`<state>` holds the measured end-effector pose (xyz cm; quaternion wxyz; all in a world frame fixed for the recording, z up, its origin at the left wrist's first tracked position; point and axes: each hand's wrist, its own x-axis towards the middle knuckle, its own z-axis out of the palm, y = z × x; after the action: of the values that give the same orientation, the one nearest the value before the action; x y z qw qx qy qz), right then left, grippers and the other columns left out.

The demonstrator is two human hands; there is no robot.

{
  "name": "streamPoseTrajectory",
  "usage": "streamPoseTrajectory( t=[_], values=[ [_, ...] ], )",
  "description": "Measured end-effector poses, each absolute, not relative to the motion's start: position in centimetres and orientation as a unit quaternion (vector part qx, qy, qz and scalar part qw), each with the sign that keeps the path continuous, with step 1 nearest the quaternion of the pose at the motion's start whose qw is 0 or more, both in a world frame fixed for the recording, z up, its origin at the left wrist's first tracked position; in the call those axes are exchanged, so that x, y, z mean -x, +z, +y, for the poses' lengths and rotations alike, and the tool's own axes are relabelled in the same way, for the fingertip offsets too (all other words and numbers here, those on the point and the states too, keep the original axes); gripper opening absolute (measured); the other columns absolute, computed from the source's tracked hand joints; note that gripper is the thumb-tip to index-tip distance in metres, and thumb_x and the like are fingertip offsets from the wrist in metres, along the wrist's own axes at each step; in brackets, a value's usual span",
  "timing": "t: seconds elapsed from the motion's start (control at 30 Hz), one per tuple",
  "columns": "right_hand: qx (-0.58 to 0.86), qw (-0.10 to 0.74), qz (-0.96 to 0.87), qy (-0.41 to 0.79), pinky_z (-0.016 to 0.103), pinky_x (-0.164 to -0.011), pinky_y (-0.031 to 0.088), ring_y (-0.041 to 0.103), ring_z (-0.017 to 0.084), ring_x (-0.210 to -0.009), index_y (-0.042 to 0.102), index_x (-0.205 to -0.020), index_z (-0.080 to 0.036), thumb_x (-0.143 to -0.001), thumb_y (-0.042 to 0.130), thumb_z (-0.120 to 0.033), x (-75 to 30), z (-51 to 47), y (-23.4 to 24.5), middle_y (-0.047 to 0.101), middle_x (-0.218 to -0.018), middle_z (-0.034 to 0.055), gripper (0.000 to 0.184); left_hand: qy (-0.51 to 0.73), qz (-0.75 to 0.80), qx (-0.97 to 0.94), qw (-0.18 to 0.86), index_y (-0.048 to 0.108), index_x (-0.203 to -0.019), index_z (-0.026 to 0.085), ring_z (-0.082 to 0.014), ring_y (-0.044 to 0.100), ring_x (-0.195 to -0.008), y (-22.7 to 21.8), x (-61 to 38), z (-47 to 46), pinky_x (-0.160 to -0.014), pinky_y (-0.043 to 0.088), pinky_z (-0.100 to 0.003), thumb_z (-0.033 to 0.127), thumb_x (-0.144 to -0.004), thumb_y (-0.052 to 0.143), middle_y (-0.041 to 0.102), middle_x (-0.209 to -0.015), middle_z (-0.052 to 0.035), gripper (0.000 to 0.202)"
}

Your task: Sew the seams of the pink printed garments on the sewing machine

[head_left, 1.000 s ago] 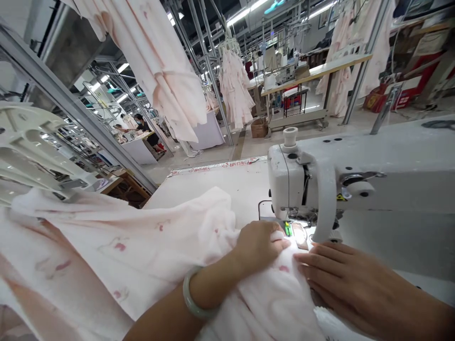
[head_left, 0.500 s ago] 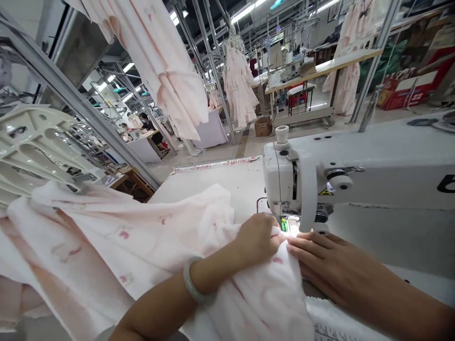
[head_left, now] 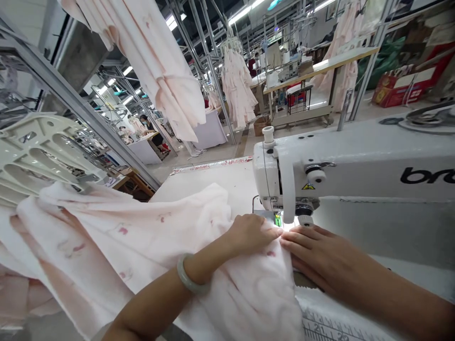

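Pale pink plush fabric (head_left: 170,237) with small darker pink motifs spreads across the sewing table, one edge at the needle area of a white sewing machine (head_left: 355,166). Just left of the lit presser foot, my left hand (head_left: 250,233) is closed on the fabric, thumb pointing to the needle; its fingertips are partly hidden. A pale bangle (head_left: 188,274) circles that wrist. My right hand (head_left: 320,248) lies flat, fingers stretched out together, with its fingertips on the fabric edge beside the presser foot. A small green part (head_left: 277,219) shows by the needle.
A cream plastic hanger-like rack (head_left: 46,154) stands at left under the fabric's far end. More pink fabric (head_left: 159,80) hangs overhead. A printed ruler (head_left: 330,327) runs along the table's front. Farther back are another worktable (head_left: 320,71), a red box (head_left: 401,87) and a seated person (head_left: 149,125).
My left hand has flattened from a tighter pinch, its thumb reaching farther toward the needle. The view has shifted slightly, so the machine appears farther left. My right hand stays at the fabric edge.
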<state>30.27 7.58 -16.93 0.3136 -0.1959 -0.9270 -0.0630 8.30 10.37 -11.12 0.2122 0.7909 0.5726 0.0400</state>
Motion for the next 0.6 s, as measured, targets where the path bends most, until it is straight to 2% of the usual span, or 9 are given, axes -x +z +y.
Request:
streamPoseTrajectory(
  t=[0.07, 0.13, 0.23, 0.37, 0.6],
  values=[
    [0.199, 0.307, -0.929, -0.054, 0.042, -0.094, 0.056, 0.074, 0.024, -0.101, 0.072, -0.109, -0.019, -0.117, 0.04, -0.019, -30.3, 7.6, -17.0, 0.08, -0.116, 0.0086, 0.033, 0.037, 0.595, -0.777, 0.204, 0.056, -0.062, 0.023, -0.0271, 0.07, -0.091, -11.4, -8.3, 10.1, -0.085, 0.055, -0.036, 0.04, -0.096, 0.063, 0.068, -0.074, -0.0048, 0.038],
    [0.203, 0.306, -0.929, -0.044, 0.042, -0.095, 0.055, 0.074, 0.024, -0.103, 0.072, -0.111, -0.019, -0.116, 0.041, -0.019, -30.3, 7.7, -17.1, 0.08, -0.118, 0.0085, 0.031, 0.049, 0.611, -0.765, 0.195, 0.062, -0.071, 0.023, -0.0295, 0.068, -0.107, -11.7, -8.4, 9.9, -0.098, 0.055, -0.04, 0.033, -0.095, 0.064, 0.074, -0.091, -0.0059, 0.026],
    [0.201, 0.308, -0.929, -0.045, 0.042, -0.098, 0.053, 0.074, 0.024, -0.105, 0.071, -0.114, -0.019, -0.117, 0.04, -0.021, -30.4, 7.7, -17.2, 0.08, -0.123, 0.0093, 0.031, 0.075, 0.623, -0.754, 0.196, 0.068, -0.085, 0.023, -0.0315, 0.063, -0.12, -12.2, -8.7, 9.8, -0.11, 0.051, -0.045, 0.033, -0.095, 0.069, 0.074, -0.108, -0.0073, 0.014],
    [0.203, 0.312, -0.926, -0.055, 0.042, -0.098, 0.051, 0.075, 0.023, -0.102, 0.07, -0.115, -0.021, -0.118, 0.038, -0.022, -30.4, 7.8, -17.2, 0.081, -0.122, 0.0075, 0.033, 0.082, 0.631, -0.744, 0.204, 0.066, -0.087, 0.021, -0.0306, 0.06, -0.122, -12.8, -8.8, 10.0, -0.113, 0.049, -0.044, 0.031, -0.093, 0.072, 0.07, -0.116, -0.0081, 0.014],
    [0.2, 0.315, -0.921, -0.107, 0.042, -0.091, 0.048, 0.078, 0.02, -0.091, 0.068, -0.114, -0.023, -0.12, 0.033, -0.023, -30.5, 8.5, -16.8, 0.084, -0.113, 0.0019, 0.035, 0.095, 0.615, -0.755, 0.206, 0.058, -0.08, 0.021, -0.0309, 0.057, -0.126, -13.5, -8.9, 11.4, -0.114, 0.048, -0.043, 0.025, -0.09, 0.07, 0.065, -0.118, -0.0078, 0.017]
  ],
)
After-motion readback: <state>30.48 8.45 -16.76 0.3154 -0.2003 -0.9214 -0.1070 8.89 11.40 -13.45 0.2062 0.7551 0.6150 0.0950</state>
